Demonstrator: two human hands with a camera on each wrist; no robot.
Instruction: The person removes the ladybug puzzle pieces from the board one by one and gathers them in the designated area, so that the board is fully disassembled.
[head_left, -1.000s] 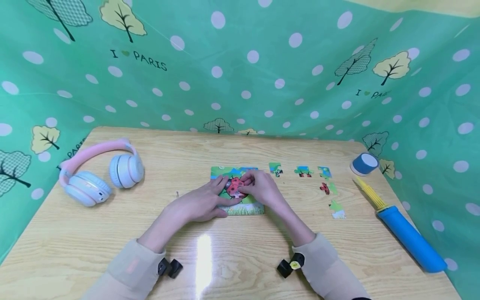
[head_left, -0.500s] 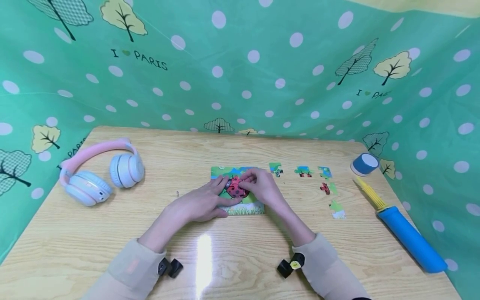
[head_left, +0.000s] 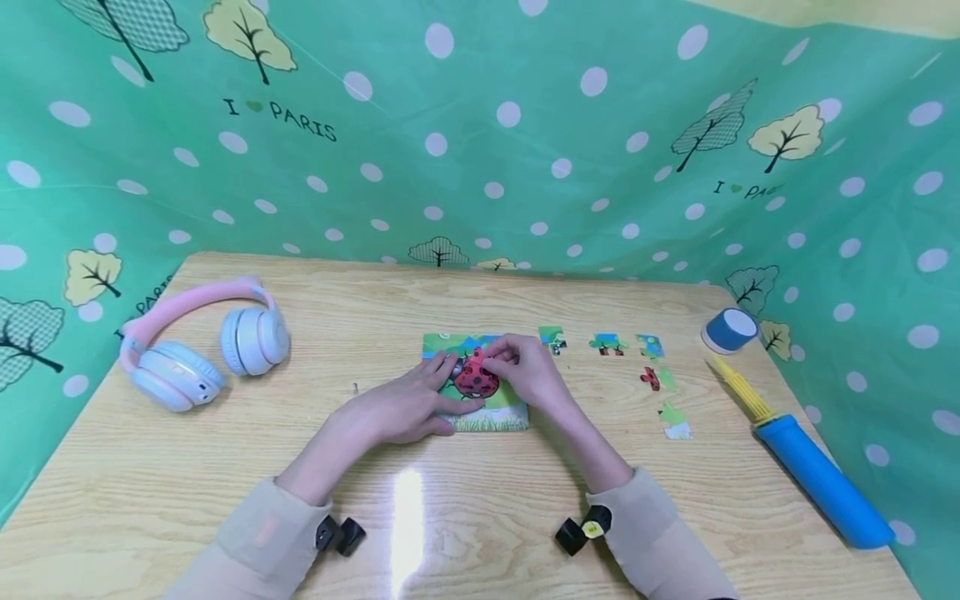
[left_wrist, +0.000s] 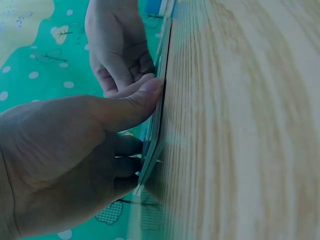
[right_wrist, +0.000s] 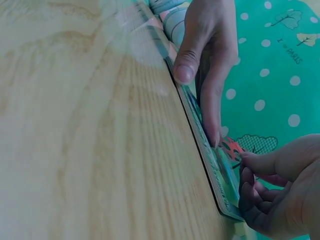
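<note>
A ladybug jigsaw puzzle [head_left: 491, 419] lies flat on the table, with a red spotted ladybug in its middle and a grassy strip along its near edge. My left hand [head_left: 405, 406] rests on the puzzle's left side with its fingers stretched out, framing the ladybug. Over the puzzle's right part, my right hand [head_left: 531, 375] pinches a red puzzle piece [right_wrist: 233, 148] between thumb and fingers. In the right wrist view this piece stands tilted up from the board. The puzzle's upper right is partly hidden by the right hand.
Loose puzzle pieces lie to the right, among them a green-blue one [head_left: 552, 337], a red one [head_left: 649, 378] and a green-white one [head_left: 675, 421]. Pink and white headphones [head_left: 255, 340] lie left. A blue hand pump [head_left: 821, 479] and a blue round container [head_left: 729, 330] are far right.
My right hand has moved slightly up and away with the pinched red piece, which now shows less over the ladybug's body. My left hand has stayed in place.
</note>
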